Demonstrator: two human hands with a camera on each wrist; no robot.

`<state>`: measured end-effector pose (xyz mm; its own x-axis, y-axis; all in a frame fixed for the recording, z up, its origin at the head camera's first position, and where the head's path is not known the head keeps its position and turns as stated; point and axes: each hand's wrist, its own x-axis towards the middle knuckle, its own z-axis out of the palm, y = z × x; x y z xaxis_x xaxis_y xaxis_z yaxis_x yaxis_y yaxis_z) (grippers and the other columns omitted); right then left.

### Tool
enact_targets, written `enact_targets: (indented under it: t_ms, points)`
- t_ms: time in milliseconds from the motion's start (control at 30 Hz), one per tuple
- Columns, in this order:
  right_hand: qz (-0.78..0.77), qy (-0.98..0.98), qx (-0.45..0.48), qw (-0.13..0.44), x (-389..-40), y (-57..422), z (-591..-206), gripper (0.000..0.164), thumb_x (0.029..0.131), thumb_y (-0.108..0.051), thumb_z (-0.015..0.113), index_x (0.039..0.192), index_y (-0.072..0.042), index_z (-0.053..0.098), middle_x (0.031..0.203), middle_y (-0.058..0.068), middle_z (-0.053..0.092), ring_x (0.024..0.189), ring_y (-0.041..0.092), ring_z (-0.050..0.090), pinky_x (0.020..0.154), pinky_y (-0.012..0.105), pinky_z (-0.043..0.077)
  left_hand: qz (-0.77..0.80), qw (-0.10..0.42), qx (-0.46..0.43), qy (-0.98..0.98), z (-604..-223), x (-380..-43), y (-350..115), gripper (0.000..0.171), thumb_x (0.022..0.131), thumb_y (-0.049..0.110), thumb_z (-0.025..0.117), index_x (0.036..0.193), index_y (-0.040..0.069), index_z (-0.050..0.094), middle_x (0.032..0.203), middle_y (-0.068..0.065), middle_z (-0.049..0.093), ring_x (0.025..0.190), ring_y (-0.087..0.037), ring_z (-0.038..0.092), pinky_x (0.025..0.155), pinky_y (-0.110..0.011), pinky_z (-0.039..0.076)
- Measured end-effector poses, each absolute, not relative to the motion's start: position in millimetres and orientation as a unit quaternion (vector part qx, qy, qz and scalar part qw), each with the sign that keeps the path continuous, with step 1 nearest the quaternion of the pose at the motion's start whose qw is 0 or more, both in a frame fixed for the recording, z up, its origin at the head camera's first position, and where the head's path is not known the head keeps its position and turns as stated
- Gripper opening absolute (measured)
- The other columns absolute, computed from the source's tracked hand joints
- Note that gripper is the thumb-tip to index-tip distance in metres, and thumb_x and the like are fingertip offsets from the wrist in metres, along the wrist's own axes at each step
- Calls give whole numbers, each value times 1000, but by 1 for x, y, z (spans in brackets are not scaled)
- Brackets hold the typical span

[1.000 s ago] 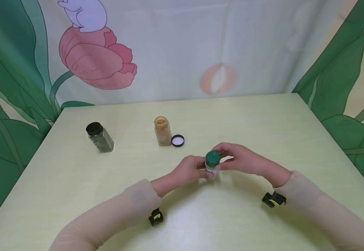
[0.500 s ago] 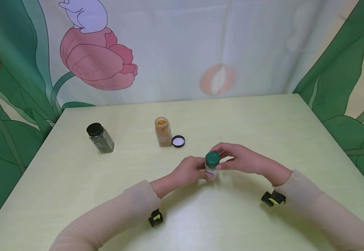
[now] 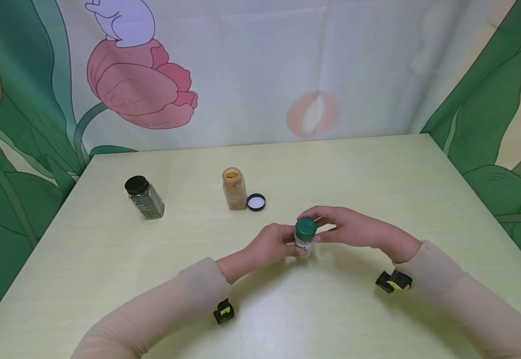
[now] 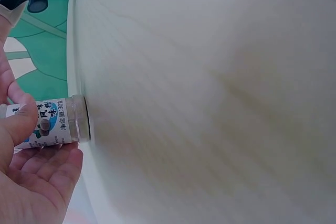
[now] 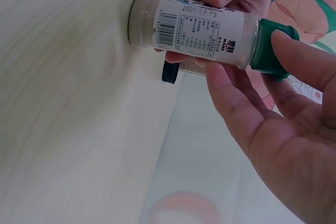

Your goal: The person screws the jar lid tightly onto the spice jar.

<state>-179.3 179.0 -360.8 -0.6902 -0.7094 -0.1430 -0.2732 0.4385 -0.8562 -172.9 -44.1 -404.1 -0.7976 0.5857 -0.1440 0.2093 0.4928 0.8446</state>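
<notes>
A small clear spice jar point(image 3: 304, 245) with a white label stands upright on the table between both hands. My left hand point(image 3: 269, 244) grips its body, thumb on the near side and fingers beyond. At its top is a green cap point(image 3: 306, 229), which my right hand point(image 3: 347, 227) pinches between thumb and fingers. The right wrist view shows the thumb on the cap point(image 5: 269, 48) and some fingertips near the jar's label point(image 5: 199, 30). From the left wrist, the jar's base point(image 4: 80, 118) looks to be against the tabletop.
Behind the hands stands an uncapped jar point(image 3: 235, 190) of orange-brown seasoning. Its right side has a black lid point(image 3: 256, 202) lying with the white inside up. Farther left is a black-capped jar point(image 3: 147, 198) of dark green contents. A printed curtain point(image 3: 251, 75) hangs behind the table point(image 3: 107, 259).
My right hand has shifted very slightly to the right at the green cap. The left hand and the jar keep nearly the same place.
</notes>
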Motion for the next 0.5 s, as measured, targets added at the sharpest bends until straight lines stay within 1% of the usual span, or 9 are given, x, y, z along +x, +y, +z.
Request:
enact_targets:
  t_ms: [267, 500]
  points:
    - [-427, 823, -296, 232, -178, 175, -362, 37, 100, -10, 66, 135, -3, 57, 135, 19, 62, 130, 41, 60, 107, 51, 55, 445, 212, 241, 836, -404, -173, -44, 31, 92, 11, 76, 121, 1, 72, 123, -15, 75, 128, -30, 67, 114, -41, 50]
    - [-434, 824, -288, 222, -177, 174, -365, 36, 98, -7, 67, 132, 0, 57, 132, 19, 62, 127, 41, 60, 105, 49, 57, 445, 213, 238, 837, -404, -173, -44, 30, 93, 12, 76, 121, 1, 72, 123, -15, 75, 127, -29, 67, 113, -41, 51]
